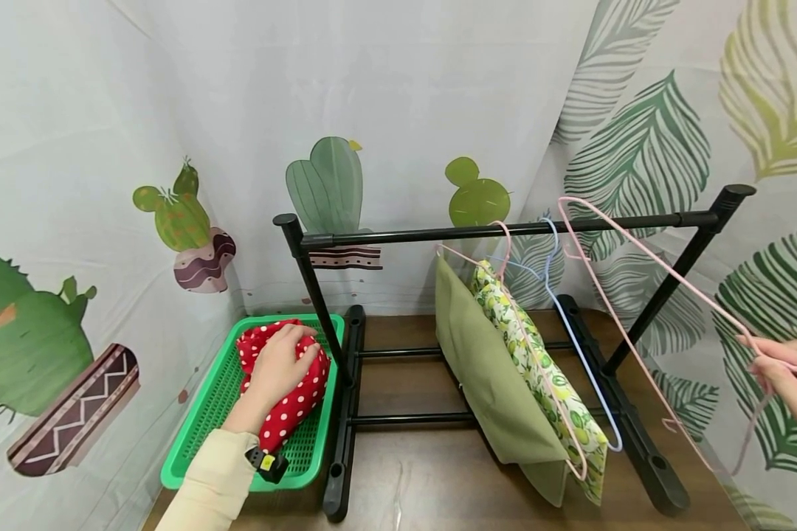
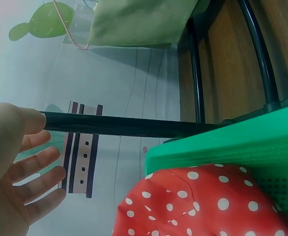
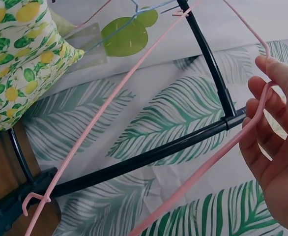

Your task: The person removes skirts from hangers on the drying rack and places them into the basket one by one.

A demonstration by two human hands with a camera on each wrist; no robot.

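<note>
My left hand point(image 1: 284, 369) is over a red cloth with white polka dots point(image 1: 299, 398), which lies bunched in a green plastic basket point(image 1: 202, 424). In the left wrist view, the fingers of this hand are spread and loosely bent, with nothing held between them. At the far right my right hand point(image 1: 787, 372) pinches a pink clothes hanger point(image 3: 194, 178) between thumb and fingers. The hanger carries nothing and is raised at a slant, overlapping the right end of the black rack point(image 1: 398, 237) in the head view.
On the rack hang an olive-green cloth piece point(image 1: 485, 369) and a lemon-print one point(image 1: 581, 435), along with a bare blue hanger point(image 1: 574, 343). The rack's feet stand on a brown wooden table point(image 1: 412, 472). Behind is a white curtain point(image 1: 398, 88) printed with cacti and leaves.
</note>
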